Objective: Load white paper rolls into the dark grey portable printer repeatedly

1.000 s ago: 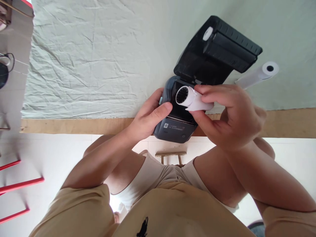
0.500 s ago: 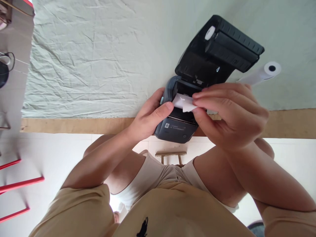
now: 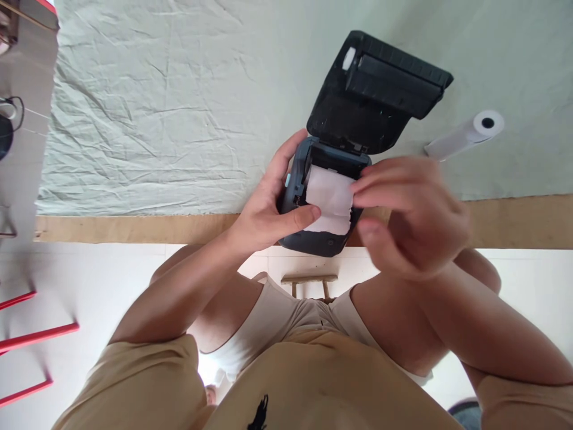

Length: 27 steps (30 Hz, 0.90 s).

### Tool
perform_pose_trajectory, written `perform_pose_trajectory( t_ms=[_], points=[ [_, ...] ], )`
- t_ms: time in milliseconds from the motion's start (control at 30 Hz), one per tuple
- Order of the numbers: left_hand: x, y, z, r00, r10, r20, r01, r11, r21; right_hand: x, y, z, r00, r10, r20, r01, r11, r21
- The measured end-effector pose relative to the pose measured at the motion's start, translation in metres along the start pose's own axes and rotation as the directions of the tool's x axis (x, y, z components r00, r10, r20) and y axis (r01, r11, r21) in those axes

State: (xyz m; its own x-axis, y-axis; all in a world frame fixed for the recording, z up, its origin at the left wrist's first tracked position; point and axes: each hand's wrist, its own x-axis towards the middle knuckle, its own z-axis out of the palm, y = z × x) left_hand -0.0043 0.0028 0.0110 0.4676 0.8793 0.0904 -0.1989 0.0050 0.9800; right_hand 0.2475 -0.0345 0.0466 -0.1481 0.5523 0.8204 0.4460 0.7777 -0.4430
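Note:
A dark portable receipt printer [image 3: 304,242] rests at the table's front edge, its black lid [image 3: 353,116] swung up and back. White paper [image 3: 330,190] comes out of its compartment and lies over the front of the body. My left hand [image 3: 268,209] grips the printer's left side, the thumb pressing on the paper's left edge. Just right of the paper, my right hand [image 3: 416,215] is blurred by motion, its thumb and fingers apart. The fingertips are at the paper's right edge; whether they touch it I cannot tell.
A white paper roll [image 3: 461,137] lies on the pale green cloth [image 3: 156,107] right of the printer. A bare wooden strip [image 3: 134,228] runs along the table's front. A small wooden stool [image 3: 308,279] and red bars [image 3: 40,338] show below.
The paper now lies unfolded over the printer's front, where before its end was pinched in my right hand. My right fingers have spread, and the lid has shifted a little left.

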Motion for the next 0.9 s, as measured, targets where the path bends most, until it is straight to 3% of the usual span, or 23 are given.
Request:
perform_pose_trajectory(
  t_ms=[100,200,433,567,733,900],
  points=[
    [-0.001,-0.001,0.0,1.0,-0.009,-0.02,0.009,1.0,0.028,-0.003,0.008,-0.005,0.977,0.187,-0.098,-0.189,0.982,-0.014],
    [-0.001,-0.006,-0.005,0.999,0.019,0.028,-0.021,0.998,0.061,-0.009,0.016,-0.004,0.944,0.328,-0.041,-0.328,0.945,0.02],
    [0.0,-0.015,-0.013,0.995,0.026,0.1,-0.028,0.999,0.017,-0.01,0.018,0.0,0.945,0.328,0.001,-0.326,0.94,0.095],
    [0.003,-0.015,-0.011,0.997,-0.009,0.07,0.008,1.0,0.017,-0.006,0.01,-0.004,0.945,0.327,0.003,-0.326,0.943,0.069],
    [-0.001,-0.007,-0.004,0.997,0.044,0.065,-0.039,0.997,-0.072,-0.009,0.011,-0.003,0.957,0.255,0.142,-0.259,0.966,0.013],
    [-0.007,0.005,0.004,0.999,-0.001,0.037,0.005,0.994,-0.109,-0.012,0.017,-0.009,0.888,0.294,0.354,-0.319,0.948,0.014]
  ],
)
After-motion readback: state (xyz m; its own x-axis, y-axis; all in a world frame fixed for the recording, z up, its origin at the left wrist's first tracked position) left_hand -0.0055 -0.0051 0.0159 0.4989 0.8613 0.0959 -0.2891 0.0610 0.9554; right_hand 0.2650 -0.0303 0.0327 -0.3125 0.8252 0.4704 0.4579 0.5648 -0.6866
